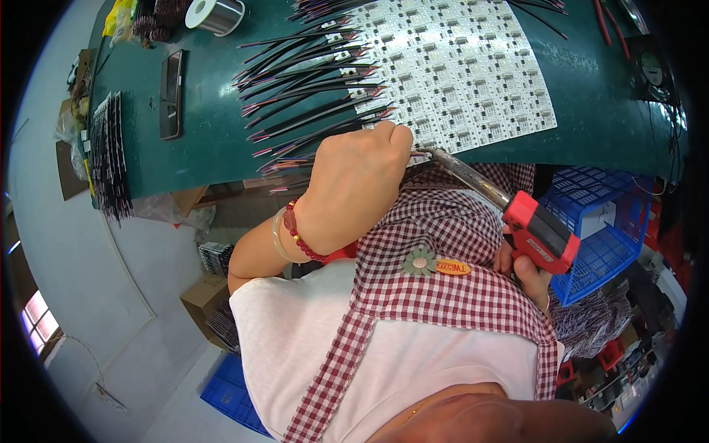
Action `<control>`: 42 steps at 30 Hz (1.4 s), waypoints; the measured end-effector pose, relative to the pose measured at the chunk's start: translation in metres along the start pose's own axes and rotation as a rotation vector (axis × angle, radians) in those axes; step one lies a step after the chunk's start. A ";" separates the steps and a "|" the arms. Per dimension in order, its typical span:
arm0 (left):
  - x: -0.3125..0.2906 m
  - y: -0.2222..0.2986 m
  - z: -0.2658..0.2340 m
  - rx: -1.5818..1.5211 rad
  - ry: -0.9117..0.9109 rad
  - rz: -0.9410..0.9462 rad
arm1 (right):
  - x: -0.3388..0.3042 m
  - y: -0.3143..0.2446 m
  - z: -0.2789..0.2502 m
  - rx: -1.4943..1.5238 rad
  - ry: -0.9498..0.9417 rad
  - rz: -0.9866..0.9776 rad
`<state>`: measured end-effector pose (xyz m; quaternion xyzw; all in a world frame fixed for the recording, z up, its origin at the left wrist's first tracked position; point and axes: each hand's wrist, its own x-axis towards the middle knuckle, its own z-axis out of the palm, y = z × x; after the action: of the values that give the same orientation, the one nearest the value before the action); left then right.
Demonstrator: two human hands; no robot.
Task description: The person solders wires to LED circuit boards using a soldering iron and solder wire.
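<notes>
My left hand (358, 177), with bracelets at the wrist, is closed in a pinch at the near edge of a white circuit board panel (458, 70). A short stretch of wire (419, 154) shows at its fingertips; the rest of the grip is hidden. My right hand (530, 277) is wrapped round the handle of a red and black soldering gun (543, 235). The gun's metal tip points left and meets the wire at the board's near edge, close to my left fingers. Many dark wires (306, 74) fan out leftward from the panel's left side.
A solder wire spool (227, 16), a dark phone (171, 96) and a wire bundle (111, 162) lie on the green table's (207, 111) left part. A red-handled tool (611, 28) and a black device (653, 70) are far right. Blue crates (609, 258) stand below the table's right end.
</notes>
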<state>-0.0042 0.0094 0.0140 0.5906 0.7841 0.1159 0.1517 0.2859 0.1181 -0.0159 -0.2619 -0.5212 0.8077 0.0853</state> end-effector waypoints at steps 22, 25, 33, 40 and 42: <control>-0.013 -0.065 -0.098 0.068 0.150 -0.366 | 0.021 -0.016 -0.020 0.039 0.220 -0.300; 0.041 -0.060 -0.107 -0.105 0.333 0.072 | 0.027 -0.036 -0.018 0.020 0.247 -0.398; 0.197 -0.090 -0.074 0.289 0.248 0.322 | 0.017 -0.054 -0.026 0.042 0.390 -0.624; 0.233 -0.037 -0.074 0.455 0.240 0.223 | 0.011 -0.061 -0.068 0.276 0.483 -0.616; 0.249 -0.001 -0.053 0.316 0.224 0.398 | 0.014 -0.071 -0.073 0.274 0.485 -0.626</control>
<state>-0.0893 0.2487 0.0376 0.7328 0.6728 0.0845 -0.0558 0.3015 0.2132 0.0189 -0.2597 -0.4282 0.7197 0.4810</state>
